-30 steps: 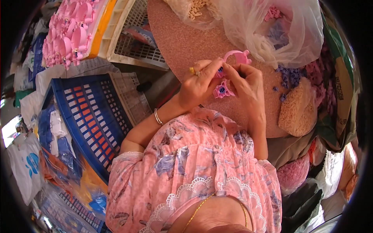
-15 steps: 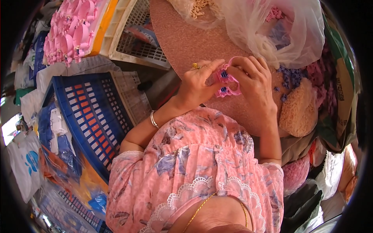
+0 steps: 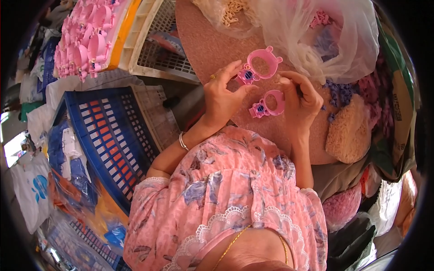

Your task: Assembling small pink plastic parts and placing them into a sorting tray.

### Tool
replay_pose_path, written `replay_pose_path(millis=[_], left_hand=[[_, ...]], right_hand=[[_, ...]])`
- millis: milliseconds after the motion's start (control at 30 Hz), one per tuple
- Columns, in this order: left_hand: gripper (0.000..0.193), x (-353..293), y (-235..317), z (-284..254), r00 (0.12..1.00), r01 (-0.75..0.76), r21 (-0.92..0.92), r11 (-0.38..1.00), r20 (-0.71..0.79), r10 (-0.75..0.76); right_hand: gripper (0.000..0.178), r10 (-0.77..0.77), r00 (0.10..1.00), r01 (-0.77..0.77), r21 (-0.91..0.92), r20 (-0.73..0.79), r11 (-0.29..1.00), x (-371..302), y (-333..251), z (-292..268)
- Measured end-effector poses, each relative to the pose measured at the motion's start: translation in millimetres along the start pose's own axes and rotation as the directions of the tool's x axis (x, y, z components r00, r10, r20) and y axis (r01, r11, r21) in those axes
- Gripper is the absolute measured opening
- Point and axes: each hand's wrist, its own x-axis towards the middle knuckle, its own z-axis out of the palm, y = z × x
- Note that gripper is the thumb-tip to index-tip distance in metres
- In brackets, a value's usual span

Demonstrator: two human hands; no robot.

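Note:
My left hand pinches a pink plastic toy watch by its blue-marked face, between thumb and fingers. Its round band, with small knobs on the rim, points away to the right. Just below it a second pink toy watch, also with a dark blue face, shows over the round table, touched by neither hand as far as I can see. To the right, my right hand is closed, thumb and forefinger pressed together near both watches. Whatever it may hold there is too small to tell.
The reddish round table bears a clear plastic bag, blue pieces and a bag of beige pieces. At left stand a blue basket and a whitish crate, beside many finished-looking pink bands.
The two toy watches, held close together between both hands before, are now apart. My left hand has kept one, and my right hand has drawn away from them, its fingers now curled.

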Motion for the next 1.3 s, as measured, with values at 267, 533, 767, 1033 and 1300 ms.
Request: replay_pose_path(millis=[267, 533, 767, 1033, 1300], left_hand=[[0.059, 4, 5, 2, 0.998, -0.057, 0.059, 0.997, -0.023, 0.059], [0.059, 3, 5, 1, 0.996, -0.077, 0.052, 0.996, -0.031, 0.079], [0.060, 0, 8, 2, 0.991, -0.121, 0.097, 0.988, -0.048, 0.126], [0.059, -7, 7, 3, 0.990, -0.136, 0.057, 0.989, -0.032, 0.138], [0.056, -8, 10, 2, 0.957, -0.284, 0.095, 0.954, -0.027, 0.288]], right_hand=[[0.021, 0.382, 0.911, -0.412, 0.351, 0.154, 0.841, -11, 4, 6], [0.021, 0.221, 0.970, -0.238, 0.205, 0.104, 0.949, -15, 17, 6], [0.018, 0.267, 0.964, -0.258, 0.296, 0.012, 0.920, -15, 9, 9], [0.022, -0.160, 0.979, 0.130, -0.218, -0.126, 0.967, -12, 1, 15], [0.019, -0.365, 0.931, 0.325, -0.491, 0.016, 0.808, -11, -1, 18]])
